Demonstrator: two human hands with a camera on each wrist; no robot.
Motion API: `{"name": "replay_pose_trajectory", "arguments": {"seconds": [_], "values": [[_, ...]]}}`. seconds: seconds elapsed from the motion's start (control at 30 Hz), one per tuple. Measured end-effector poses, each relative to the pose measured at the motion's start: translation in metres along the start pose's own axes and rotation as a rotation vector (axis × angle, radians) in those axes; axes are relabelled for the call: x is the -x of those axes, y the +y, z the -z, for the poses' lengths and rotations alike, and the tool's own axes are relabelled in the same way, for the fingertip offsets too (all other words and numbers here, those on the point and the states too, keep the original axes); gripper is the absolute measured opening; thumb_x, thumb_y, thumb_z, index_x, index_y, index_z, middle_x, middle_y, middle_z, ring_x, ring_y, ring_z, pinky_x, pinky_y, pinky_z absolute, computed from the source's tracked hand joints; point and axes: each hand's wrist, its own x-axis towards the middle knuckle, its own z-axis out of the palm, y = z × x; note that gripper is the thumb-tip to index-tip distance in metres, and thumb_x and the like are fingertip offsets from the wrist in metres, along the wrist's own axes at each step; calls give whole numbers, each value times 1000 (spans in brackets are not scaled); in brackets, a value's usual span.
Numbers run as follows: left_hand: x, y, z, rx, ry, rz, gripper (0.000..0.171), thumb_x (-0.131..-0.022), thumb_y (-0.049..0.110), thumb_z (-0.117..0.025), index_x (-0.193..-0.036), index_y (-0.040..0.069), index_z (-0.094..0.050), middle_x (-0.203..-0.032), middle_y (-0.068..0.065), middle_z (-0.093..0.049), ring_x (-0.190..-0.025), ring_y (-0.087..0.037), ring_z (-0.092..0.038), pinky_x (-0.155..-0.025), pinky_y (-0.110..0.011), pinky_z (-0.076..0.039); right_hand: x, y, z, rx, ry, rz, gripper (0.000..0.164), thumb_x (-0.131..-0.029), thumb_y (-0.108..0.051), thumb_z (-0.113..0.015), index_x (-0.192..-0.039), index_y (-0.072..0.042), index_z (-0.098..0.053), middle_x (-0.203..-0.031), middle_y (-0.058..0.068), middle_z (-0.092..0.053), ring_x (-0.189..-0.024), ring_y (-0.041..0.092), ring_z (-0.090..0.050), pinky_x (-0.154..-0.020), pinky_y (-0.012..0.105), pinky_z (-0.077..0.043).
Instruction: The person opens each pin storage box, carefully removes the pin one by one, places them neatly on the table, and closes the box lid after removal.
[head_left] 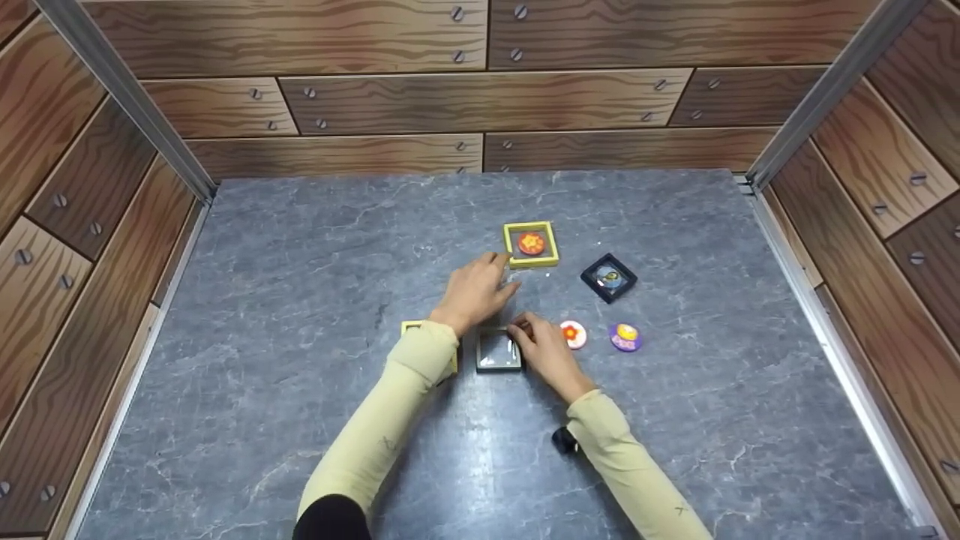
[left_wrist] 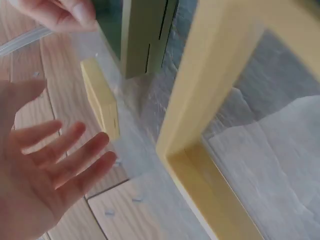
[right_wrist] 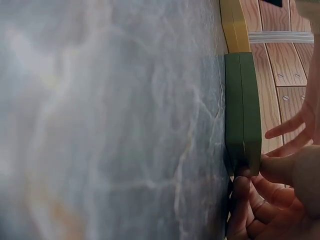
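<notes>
A square dark green display frame (head_left: 499, 368) with a clear window lies flat on the table. My right hand (head_left: 550, 354) pinches its right far corner, thumb on top and fingers at the side, as the right wrist view shows. My left hand (head_left: 474, 291) hovers beyond this frame with spread fingers, holding nothing; its fingertips overlap the near left corner of a far yellow frame (head_left: 555, 244) in the head view. That frame holds an orange-red disc with a yellow flower (head_left: 532, 243). Another yellow frame (left_wrist: 187, 100) lies left of the green one, partly hidden by my left sleeve.
A black frame (head_left: 627, 286) with a round piece inside lies turned like a diamond at the right. Nearer are a white badge with a red flower (head_left: 575, 335), close by my right hand, and a purple badge (head_left: 625, 339). Wood-patterned walls (head_left: 480, 105) enclose the marbled table.
</notes>
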Motion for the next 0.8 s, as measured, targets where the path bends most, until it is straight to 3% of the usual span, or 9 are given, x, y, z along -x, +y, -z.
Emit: {"name": "replay_pose_trajectory", "arguments": {"seconds": [0.17,0.4,0.6,0.8], "values": [[-14,8,-6,-49,44,70,52,-102,41,-67,-141,8,-61,-125,-14,-71,-104,-36,-75,-81,-52,-66,0,-1,1,16,3,-3,16,-101,-12,-67,-103,2,-73,-87,16,-79,-81,30,-74,-78,48,-61],[-32,19,-10,-115,7,166,66,-100,50,-68,-148,8,-54,-134,-17,-64,-111,-35,-71,-85,-49,-66,1,-3,5,18,15,-37,23,-105,-22,-65,-106,0,-74,-88,12,-77,-81,25,-70,-79,45,-59],[-41,25,-15,-109,-7,192,70,-98,50,-72,-150,9,-52,-141,-20,-59,-121,-37,-67,-90,-51,-65,0,-4,9,4,22,-49,21,-104,-20,-66,-104,-1,-73,-81,9,-72,-74,18,-62,-72,36,-53],[-48,28,-19,-124,17,203,68,-98,51,-72,-149,10,-52,-141,-18,-57,-120,-36,-66,-88,-51,-66,1,-6,13,-23,27,-86,20,-104,-20,-67,-106,-2,-74,-76,5,-69,-69,9,-56,-69,29,-49]]}}
